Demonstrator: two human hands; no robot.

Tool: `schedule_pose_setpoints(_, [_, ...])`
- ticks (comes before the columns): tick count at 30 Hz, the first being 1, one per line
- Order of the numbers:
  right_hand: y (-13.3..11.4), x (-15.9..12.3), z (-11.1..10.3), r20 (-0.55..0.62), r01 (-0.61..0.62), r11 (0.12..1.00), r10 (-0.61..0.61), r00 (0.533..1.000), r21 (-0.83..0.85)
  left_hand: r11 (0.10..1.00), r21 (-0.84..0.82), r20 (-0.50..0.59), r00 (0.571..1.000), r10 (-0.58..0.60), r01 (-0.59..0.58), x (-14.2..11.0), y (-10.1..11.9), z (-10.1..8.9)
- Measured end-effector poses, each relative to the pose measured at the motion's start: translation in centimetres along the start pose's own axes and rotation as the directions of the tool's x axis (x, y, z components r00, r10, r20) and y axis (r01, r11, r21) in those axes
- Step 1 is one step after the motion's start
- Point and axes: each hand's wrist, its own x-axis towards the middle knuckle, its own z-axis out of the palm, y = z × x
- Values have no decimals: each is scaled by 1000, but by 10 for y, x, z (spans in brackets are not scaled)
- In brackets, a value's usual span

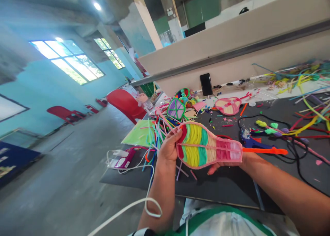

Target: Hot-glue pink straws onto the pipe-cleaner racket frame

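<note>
I hold up a bulb-shaped pipe-cleaner craft (196, 148) above the dark table. It has a pink outline, a pink line along its middle and fuzzy stripes of red, yellow, teal, cream and magenta. An orange pipe-cleaner stem (265, 150) sticks out from its narrow right end. My left hand (170, 143) grips the wide left end, thumb on the front face. Behind the narrow part lies my right hand (219, 165), mostly hidden, with some fingertips showing under the lower edge. A blue glue gun (254, 139) rests on the table just beyond the stem.
Loose pipe cleaners (306, 115) are heaped at the right, near a black cord. Farther back are a phone (206, 84), a pink-edged craft (228, 106) and a green-framed craft (176, 108). A purple power strip (125, 160) with a white cable sits left; red chair (126, 103) behind.
</note>
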Motion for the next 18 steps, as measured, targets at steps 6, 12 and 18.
schedule_pose_setpoints(6, [-4,-1,-1,-31,46,999,-47,998,-2,999,-32,-68,997,-42,40,-7,1,2])
schedule_pose_setpoints(12, [-11,-2,5,-102,-24,999,28,994,35,999,-40,-90,996,-20,17,-8,0,2])
schedule_pose_setpoints(18, [-11,-6,4,-125,121,973,-147,981,-194,974,36,10,974,226,-226,-11,1,-10])
